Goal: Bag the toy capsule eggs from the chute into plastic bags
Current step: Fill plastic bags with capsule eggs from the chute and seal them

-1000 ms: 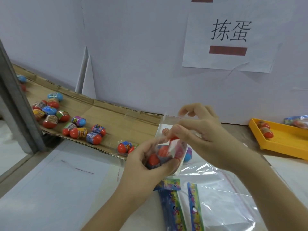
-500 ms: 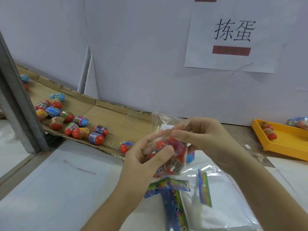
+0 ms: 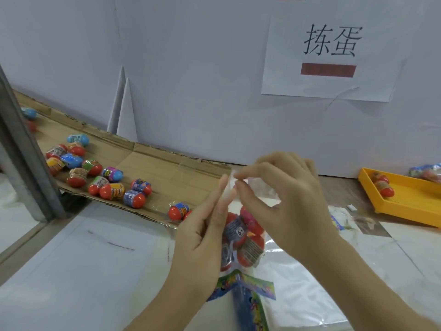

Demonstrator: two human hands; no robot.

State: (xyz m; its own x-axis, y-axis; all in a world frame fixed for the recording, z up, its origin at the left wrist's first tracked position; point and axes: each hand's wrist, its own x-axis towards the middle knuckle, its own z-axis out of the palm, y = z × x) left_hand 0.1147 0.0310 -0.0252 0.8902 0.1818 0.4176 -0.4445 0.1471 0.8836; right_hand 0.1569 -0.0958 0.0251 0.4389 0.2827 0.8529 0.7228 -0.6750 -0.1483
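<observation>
Eggs (image 3: 241, 237) now hang in the plastic bag (image 3: 238, 187) between your hands, just off the chute's (image 3: 167, 173) lower end; your left hand (image 3: 202, 235) no longer cups them from below but sits up at the bag's mouth, its nearly straight fingers pinching the top edge; your right hand (image 3: 286, 199) pinches the same edge between thumb and forefinger; filling looks done, so sealing probably comes next; loose eggs (image 3: 112, 185) wait on the chute.
</observation>
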